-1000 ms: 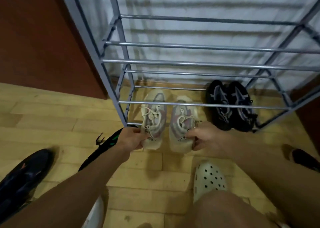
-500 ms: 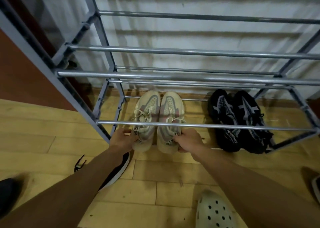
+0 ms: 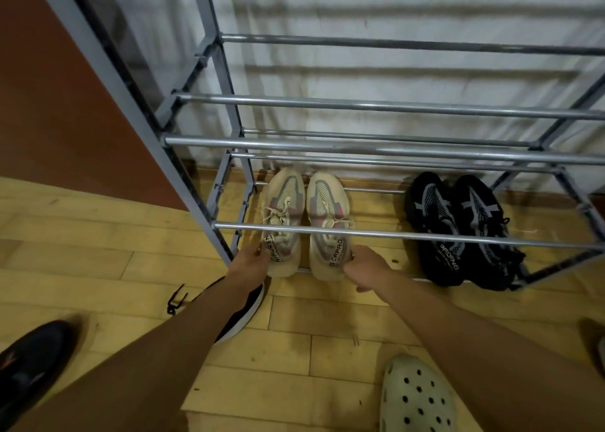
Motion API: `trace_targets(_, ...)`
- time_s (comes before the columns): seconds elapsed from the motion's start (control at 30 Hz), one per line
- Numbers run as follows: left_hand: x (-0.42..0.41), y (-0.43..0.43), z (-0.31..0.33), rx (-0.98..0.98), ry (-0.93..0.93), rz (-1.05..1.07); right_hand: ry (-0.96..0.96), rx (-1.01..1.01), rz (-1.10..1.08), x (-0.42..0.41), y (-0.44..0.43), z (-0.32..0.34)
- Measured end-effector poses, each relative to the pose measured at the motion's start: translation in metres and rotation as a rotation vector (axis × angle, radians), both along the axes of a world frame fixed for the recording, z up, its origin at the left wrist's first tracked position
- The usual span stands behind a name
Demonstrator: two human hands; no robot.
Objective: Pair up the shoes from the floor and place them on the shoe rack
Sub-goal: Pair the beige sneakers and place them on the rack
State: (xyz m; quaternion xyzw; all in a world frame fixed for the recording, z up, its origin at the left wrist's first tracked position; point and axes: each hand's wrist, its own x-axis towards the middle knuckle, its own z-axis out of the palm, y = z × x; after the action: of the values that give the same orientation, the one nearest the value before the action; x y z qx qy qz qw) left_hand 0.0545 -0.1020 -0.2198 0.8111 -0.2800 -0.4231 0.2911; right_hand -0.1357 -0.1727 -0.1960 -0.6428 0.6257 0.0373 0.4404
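Beige sneakers (image 3: 306, 223) have slid deeper since a second ago, now sitting paired on the shoe rack (image 3: 393, 235) bottom tier. Left hand (image 3: 250, 261) and right hand (image 3: 366, 267) still pinch the heels. Black shoe (image 3: 29, 356) and clog (image 3: 415, 395) still on the floor.

Two sneaker pairs on shoe rack (image 3: 386, 235) bottom shelf: one pair (image 3: 304, 222) at left end, other pair (image 3: 461, 228) at right end. Clog (image 3: 415, 395) on floor (image 3: 82, 231) in front.

Both arms extended; left hand (image 3: 252, 261), right hand (image 3: 368, 269) fingers curled.
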Motion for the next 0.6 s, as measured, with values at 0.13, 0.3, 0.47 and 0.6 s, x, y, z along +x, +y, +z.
trace_targets(0.13, 0.000, 0.025, 0.043, -0.036, 0.025, -0.112, 0.015, -0.020, 0.106, -0.008, 0.021, 0.043)
trace_targets(0.3, 0.007, 0.080, 0.117, -0.068, 0.033, -0.158, 0.020, -0.014, 0.294, 0.005, 0.066, 0.125)
trace_targets(0.47, 0.019, 0.151, 0.180, -0.080, -0.036, -0.186, -0.028, -0.017, 0.448, 0.029, 0.129, 0.193)
trace_targets(0.6, 0.038, 0.211, 0.203, -0.087, -0.055, -0.164, -0.033, -0.051, 0.550, 0.055, 0.183, 0.228)
